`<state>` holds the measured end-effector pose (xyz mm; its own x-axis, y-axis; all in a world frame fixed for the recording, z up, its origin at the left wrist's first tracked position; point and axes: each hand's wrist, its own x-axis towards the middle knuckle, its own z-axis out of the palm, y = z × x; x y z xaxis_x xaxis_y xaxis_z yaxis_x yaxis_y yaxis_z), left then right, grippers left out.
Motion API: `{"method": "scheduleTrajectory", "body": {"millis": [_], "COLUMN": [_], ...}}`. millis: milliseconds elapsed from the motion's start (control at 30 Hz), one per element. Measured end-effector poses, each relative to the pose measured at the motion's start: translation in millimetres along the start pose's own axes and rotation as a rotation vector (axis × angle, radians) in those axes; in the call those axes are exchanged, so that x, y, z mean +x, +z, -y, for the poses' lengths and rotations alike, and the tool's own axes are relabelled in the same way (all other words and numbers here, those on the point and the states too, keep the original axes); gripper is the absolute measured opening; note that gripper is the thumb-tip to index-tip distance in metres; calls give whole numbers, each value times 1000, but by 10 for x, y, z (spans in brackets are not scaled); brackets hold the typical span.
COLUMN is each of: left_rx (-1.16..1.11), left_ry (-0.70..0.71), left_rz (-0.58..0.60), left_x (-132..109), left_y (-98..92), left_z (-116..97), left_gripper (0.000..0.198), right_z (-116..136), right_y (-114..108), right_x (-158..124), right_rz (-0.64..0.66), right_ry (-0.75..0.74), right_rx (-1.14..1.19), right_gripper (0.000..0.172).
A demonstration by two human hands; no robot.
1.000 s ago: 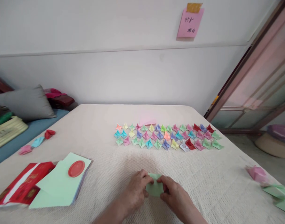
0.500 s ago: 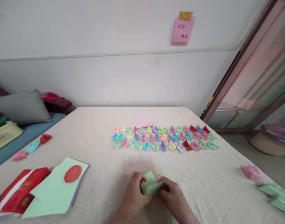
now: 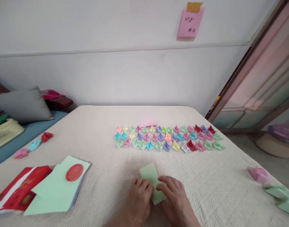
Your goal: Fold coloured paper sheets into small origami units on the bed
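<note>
A light green paper (image 3: pixel 152 179), partly folded, lies on the cream cloth of the table (image 3: pixel 213 186) near its front edge. My left hand (image 3: pixel 139 198) presses on the paper's near left part with bent fingers. My right hand (image 3: pixel 174 197) presses its near right part, fingertips touching the left hand's. The paper's far flap sticks out beyond my fingers. Further back, three rows of several small folded paper pieces (image 3: pixel 167 138) in many colours lie across the table.
At the front left lie a stack of green sheets (image 3: pixel 56 186) with a red round lid (image 3: pixel 74 172) on it, and a red packet (image 3: pixel 19 189). Folded pink and green pieces (image 3: pixel 267 181) sit at the right edge. A pink note (image 3: pixel 190 22) hangs on the wall.
The green paper has been unfolded longer and laid flat. Both hands have slid nearer to me and now press it down instead of pinching it up.
</note>
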<state>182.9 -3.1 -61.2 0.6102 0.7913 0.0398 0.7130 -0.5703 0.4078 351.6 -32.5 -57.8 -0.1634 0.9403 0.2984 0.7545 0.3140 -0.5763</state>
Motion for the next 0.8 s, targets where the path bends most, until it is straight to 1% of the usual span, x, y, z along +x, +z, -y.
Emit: {"method": "scheduleTrajectory", "body": {"millis": [67, 100, 167, 200, 233, 300, 367, 433, 500, 600, 700, 800], "left_rx": [-87, -140, -249, -299, -344, -421, -483, -528, -534, -473, -376, -291], "left_ry": [-57, -87, -141, -160, -174, -182, -184, -188, -203, -260, -296, -313], "left_rz": [-8, -12, -16, -10, 1, 33, 61, 75, 75, 50, 20, 14], "left_x": [15, 24, 44, 55, 67, 92, 117, 141, 160, 179, 191, 197], "left_y": [-7, -18, -56, -80, -106, -162, -208, -231, -224, -176, -129, -108], "left_z": [26, 47, 100, 131, 163, 220, 259, 274, 266, 223, 166, 120], "left_gripper": [24, 23, 22, 21, 21, 18, 15, 11, 12, 18, 16, 17], "right_z": [40, 46, 37, 26, 12, -14, -30, -31, -23, -14, -22, -34], "right_y": [19, 37, 75, 90, 100, 111, 116, 121, 131, 153, 178, 193], "right_x": [-31, -41, -48, -46, -41, -24, 0, 24, 44, 63, 68, 73], "right_rz": [49, 71, 104, 116, 125, 133, 112, 84, 68, 33, -22, -26], "right_ry": [-37, -29, 23, 51, 80, 136, 221, 322, 406, 474, 487, 478], "right_rx": [-24, -31, -37, -32, -23, 0, 13, 18, 16, 0, -51, -117], "right_gripper": [38, 31, 19, 16, 16, 24, 29, 28, 24, 14, 5, 6]}}
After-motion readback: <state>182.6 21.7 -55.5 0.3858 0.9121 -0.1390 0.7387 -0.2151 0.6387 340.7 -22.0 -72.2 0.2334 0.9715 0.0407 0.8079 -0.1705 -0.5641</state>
